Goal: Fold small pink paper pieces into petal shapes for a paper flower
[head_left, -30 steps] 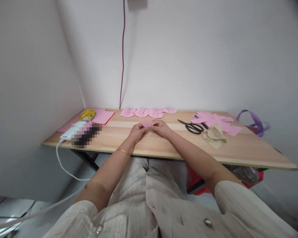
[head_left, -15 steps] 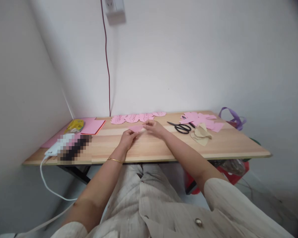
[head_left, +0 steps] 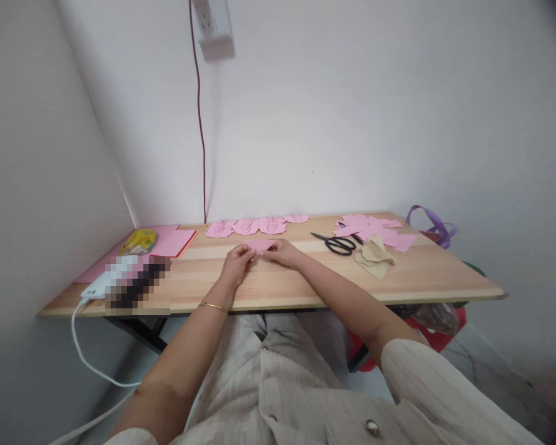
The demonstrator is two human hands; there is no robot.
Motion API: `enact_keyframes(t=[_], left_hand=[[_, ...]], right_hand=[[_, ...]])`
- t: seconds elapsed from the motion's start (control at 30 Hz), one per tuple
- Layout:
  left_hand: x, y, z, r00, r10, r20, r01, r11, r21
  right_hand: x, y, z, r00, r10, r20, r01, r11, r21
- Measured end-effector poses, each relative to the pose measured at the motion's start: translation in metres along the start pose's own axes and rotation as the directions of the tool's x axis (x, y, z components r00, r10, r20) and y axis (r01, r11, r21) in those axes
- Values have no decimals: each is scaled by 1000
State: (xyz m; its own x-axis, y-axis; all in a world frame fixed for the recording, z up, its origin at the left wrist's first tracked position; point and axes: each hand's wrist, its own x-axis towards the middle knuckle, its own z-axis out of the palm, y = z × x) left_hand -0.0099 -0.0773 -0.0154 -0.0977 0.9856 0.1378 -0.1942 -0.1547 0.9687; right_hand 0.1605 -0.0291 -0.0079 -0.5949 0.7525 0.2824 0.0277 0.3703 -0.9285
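Note:
Between my two hands, a small piece of pink paper point(head_left: 261, 244) lies just above or on the wooden table. My left hand point(head_left: 237, 262) pinches its near left edge, thumb and fingers together. On the other side my right hand point(head_left: 282, 253) grips the right part of the same paper, its fingers bent around the edge. Beyond the hands, a row of pink paper cutouts point(head_left: 246, 227) with jagged edges lies along the back of the table. To the right rest black-handled scissors point(head_left: 339, 245), their blades pointing left.
Pink paper scraps point(head_left: 373, 228) and a crumpled tan piece point(head_left: 375, 256) lie at the right of the table point(head_left: 278, 290). At left are pink sheets point(head_left: 173, 241), a yellow packet point(head_left: 141, 240) and a white device point(head_left: 97, 283) with a cable. A purple strap point(head_left: 433, 224) hangs past the right edge.
My right hand has come down and nearer to my left hand, its fingers now lower on the pink paper. The left hand keeps its pinch. The view has tilted slightly.

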Motion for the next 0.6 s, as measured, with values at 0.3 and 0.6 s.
enact_keyframes(t=[0.3, 0.6], left_hand=[[3, 3, -2, 996, 30, -85, -47, 978, -202], [4, 4, -5, 997, -7, -76, -14, 963, -268]], right_hand=[[-3, -1, 0, 997, 65, -30, -68, 990, -126], [-4, -3, 1, 997, 69, 35, -65, 991, -117]])
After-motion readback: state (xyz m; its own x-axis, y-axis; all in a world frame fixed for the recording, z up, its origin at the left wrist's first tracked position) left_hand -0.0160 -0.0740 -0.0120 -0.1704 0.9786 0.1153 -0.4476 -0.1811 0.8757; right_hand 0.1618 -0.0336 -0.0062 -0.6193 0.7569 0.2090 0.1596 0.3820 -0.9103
